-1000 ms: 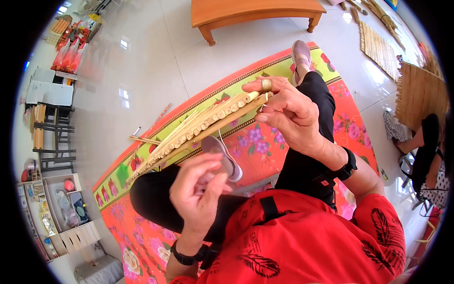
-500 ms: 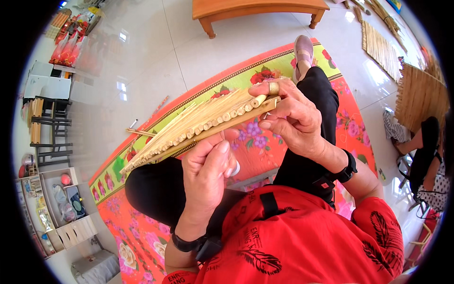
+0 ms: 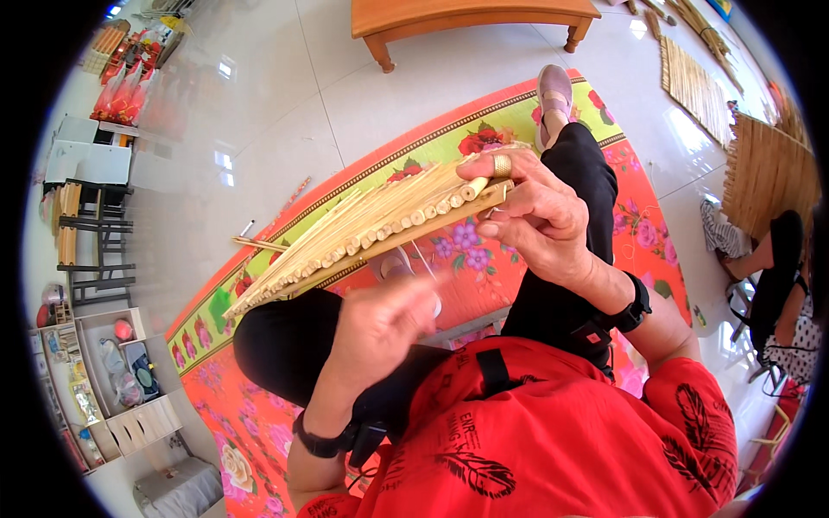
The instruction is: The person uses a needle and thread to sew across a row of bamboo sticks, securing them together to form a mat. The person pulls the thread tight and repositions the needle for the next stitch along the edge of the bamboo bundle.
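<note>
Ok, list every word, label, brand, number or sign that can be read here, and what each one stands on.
Red shirt: dark block lettering beside the feather prints; I won't copy out its wording.
Red-and-white bags, far left: any print is too small to read.
Packages, lower left: too small and blurred to read.
Pale sticks and floral mat: no lettering visible.

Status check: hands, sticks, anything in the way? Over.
Right hand gripping right end of stick row. Left hand blurred on its near side, hold unclear. Bent knee close by its left end.
</note>
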Action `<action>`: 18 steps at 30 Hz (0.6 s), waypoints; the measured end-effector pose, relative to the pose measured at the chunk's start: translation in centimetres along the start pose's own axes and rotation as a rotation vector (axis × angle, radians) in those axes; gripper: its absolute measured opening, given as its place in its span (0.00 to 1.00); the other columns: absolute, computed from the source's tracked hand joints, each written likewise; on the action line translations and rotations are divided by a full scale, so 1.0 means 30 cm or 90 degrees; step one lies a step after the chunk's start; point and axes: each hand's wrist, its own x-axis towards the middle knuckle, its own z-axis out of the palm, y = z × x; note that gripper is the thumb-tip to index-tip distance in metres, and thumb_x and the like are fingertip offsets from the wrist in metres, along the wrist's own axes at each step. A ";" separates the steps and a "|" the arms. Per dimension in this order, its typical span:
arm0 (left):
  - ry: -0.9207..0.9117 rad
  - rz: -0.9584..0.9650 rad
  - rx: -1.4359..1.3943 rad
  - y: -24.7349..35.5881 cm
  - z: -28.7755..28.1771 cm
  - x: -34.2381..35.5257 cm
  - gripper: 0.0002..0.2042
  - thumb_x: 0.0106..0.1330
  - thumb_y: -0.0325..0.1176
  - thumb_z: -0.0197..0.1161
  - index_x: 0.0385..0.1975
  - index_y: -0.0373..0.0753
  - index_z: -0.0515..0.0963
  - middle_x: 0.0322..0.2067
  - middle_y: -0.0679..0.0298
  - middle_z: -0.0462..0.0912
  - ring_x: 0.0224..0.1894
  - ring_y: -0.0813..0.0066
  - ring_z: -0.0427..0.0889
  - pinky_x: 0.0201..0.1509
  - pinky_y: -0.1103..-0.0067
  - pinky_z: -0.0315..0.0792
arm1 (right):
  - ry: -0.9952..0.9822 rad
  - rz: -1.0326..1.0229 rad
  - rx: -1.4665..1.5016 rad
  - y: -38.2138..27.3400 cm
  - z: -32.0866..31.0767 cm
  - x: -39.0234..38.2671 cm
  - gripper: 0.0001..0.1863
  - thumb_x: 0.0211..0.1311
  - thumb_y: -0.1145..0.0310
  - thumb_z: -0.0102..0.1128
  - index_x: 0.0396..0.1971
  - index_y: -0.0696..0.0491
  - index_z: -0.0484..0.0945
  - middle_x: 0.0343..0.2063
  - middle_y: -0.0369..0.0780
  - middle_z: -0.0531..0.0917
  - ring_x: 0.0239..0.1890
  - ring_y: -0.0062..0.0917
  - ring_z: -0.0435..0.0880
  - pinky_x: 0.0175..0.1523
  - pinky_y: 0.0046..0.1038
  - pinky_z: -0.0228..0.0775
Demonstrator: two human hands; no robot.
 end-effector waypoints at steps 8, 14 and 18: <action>0.198 -0.161 -0.767 -0.035 0.014 -0.070 0.47 0.61 0.72 0.46 0.68 0.35 0.54 0.64 0.49 0.63 0.61 0.48 0.71 0.61 0.54 0.70 | -0.081 0.002 0.053 -0.050 0.008 -0.040 0.06 0.48 0.80 0.66 0.27 0.55 0.78 0.50 0.45 0.81 0.48 0.37 0.79 0.50 0.33 0.72; 0.405 -0.289 -0.744 0.015 0.047 -0.133 0.35 0.67 0.59 0.53 0.63 0.36 0.63 0.58 0.54 0.73 0.59 0.61 0.74 0.59 0.64 0.73 | -0.178 -0.033 0.114 -0.116 0.070 -0.172 0.07 0.50 0.75 0.70 0.28 0.56 0.80 0.51 0.46 0.80 0.51 0.43 0.79 0.52 0.41 0.74; 0.412 -0.332 -0.837 -0.021 0.042 -0.228 0.24 0.63 0.31 0.58 0.59 0.33 0.66 0.52 0.56 0.78 0.54 0.64 0.78 0.56 0.66 0.76 | -0.182 -0.027 0.180 -0.171 0.114 -0.260 0.08 0.47 0.78 0.71 0.28 0.59 0.81 0.51 0.45 0.80 0.53 0.42 0.78 0.52 0.38 0.75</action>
